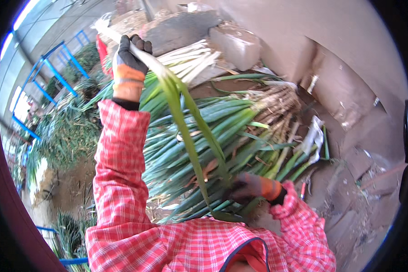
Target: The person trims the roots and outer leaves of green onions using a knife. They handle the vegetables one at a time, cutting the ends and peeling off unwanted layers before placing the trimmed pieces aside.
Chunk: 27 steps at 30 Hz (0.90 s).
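Note:
My left hand [133, 56], in a dark glove with an orange cuff, is raised at the upper left and closed round the white stalk of a long green onion [163, 73]. Its roots stick out above the fist and its green leaves hang down towards my body. My right hand [246, 187], gloved alike and blurred, is low at the leaf ends; whether it grips them I cannot tell. Between the hands lies a big heap of untrimmed green onions [207, 125], with brown, dirty stalks [278, 102] to the right. Behind my left hand lie green onions with clean white stalks [193, 57].
A pale block [236, 46] stands beyond the heap. Blue metal frames [59, 76] and more piles of green onions [68, 136] are on the left. White plastic film [313, 136] lies at the heap's right edge. Scraps litter the floor [346, 193] on the right.

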Each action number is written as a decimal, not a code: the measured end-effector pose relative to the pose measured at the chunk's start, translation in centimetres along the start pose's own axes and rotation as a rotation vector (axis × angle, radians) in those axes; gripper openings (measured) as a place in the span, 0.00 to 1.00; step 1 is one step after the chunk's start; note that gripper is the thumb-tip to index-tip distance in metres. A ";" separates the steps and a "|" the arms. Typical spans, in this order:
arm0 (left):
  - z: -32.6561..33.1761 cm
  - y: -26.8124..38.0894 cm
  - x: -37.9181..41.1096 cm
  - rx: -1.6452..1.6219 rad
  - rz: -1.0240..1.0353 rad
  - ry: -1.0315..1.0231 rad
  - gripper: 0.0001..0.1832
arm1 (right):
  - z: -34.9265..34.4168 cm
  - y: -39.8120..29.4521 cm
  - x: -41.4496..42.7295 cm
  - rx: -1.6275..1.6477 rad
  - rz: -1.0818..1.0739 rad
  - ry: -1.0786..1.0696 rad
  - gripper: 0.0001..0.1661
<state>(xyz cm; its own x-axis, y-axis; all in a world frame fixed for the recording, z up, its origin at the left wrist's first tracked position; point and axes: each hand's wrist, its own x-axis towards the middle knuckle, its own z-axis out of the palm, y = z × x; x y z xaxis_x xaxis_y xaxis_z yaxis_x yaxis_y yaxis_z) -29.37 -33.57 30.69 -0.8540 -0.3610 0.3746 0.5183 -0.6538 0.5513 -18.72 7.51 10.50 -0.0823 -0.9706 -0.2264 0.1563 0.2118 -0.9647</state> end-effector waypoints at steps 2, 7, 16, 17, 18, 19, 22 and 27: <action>-1.5 3.2 2.7 0.137 0.222 0.193 0.11 | -2.0 2.3 -1.8 -0.086 0.205 -0.028 0.17; -4.0 10.8 8.4 0.858 0.610 0.372 0.09 | -13.3 7.7 -14.1 -0.429 0.213 1.276 0.20; -15.4 5.2 22.1 2.551 0.336 -0.035 0.23 | -8.0 11.6 -15.8 0.004 0.104 1.592 0.13; -17.2 4.6 24.3 2.599 0.361 -0.117 0.22 | -6.3 10.8 -14.1 0.234 0.085 1.612 0.12; -17.3 2.3 26.6 2.621 0.291 -0.116 0.21 | -4.8 12.9 -15.2 0.270 0.095 1.642 0.11; -19.5 1.4 29.9 2.729 0.380 -0.192 0.22 | -3.7 16.4 -16.4 0.315 0.091 1.655 0.11; -21.7 -5.5 33.5 2.898 0.067 -0.130 0.34 | 0.5 20.2 -15.3 -0.033 0.520 1.797 0.14; -30.2 -21.3 26.9 1.992 0.014 -0.699 0.37 | 4.9 29.7 -13.2 -0.144 0.956 1.971 0.33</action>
<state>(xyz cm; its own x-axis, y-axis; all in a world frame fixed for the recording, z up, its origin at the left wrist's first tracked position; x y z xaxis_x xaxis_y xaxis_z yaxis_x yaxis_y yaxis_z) -64.73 -49.45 6.47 -0.9409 0.1999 0.2734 0.2655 0.9365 0.2292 -8.21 26.06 -14.49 -0.6734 0.7047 -0.2234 0.7023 0.5154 -0.4910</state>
